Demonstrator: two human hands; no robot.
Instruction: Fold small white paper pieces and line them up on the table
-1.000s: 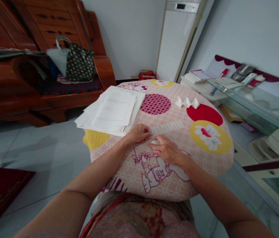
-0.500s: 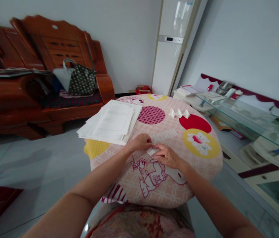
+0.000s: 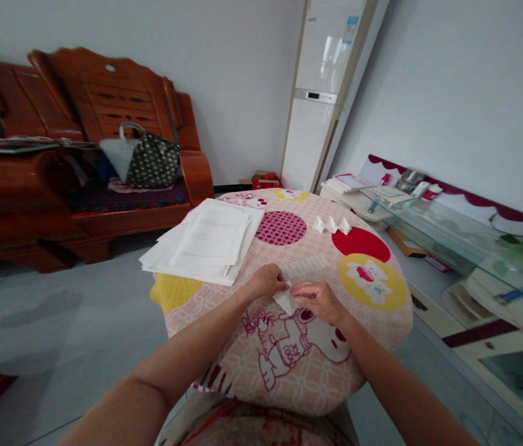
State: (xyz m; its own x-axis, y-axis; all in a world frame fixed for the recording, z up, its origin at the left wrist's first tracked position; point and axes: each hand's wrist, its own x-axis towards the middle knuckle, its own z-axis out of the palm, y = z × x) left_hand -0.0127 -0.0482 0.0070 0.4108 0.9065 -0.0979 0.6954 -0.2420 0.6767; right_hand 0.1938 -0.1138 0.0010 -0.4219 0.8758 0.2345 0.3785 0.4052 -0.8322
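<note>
Both hands meet over the near middle of a round table covered by a patterned cloth (image 3: 326,387). Between them is a small folded piece of white paper (image 3: 285,302), its pointed flap facing me. My left hand (image 3: 267,280) pinches its upper left side. My right hand (image 3: 319,300) grips it from the right with bent fingers. Just beyond the hands lies a flat strip of white paper (image 3: 307,266) with faint markings. Farther back, three small folded white paper pieces (image 3: 332,224) stand in a row.
A stack of white sheets (image 3: 210,238) lies at the table's left. On the right runs a glass-topped cabinet (image 3: 456,235) with papers and cups. A wooden sofa (image 3: 117,93) holding a patterned bag (image 3: 153,162) stands at back left, a tall white air conditioner (image 3: 310,124) in the corner.
The folded paper has turned so more of its pointed face shows between the hands. Both hands stay close together. The whole view has tilted slightly upward.
</note>
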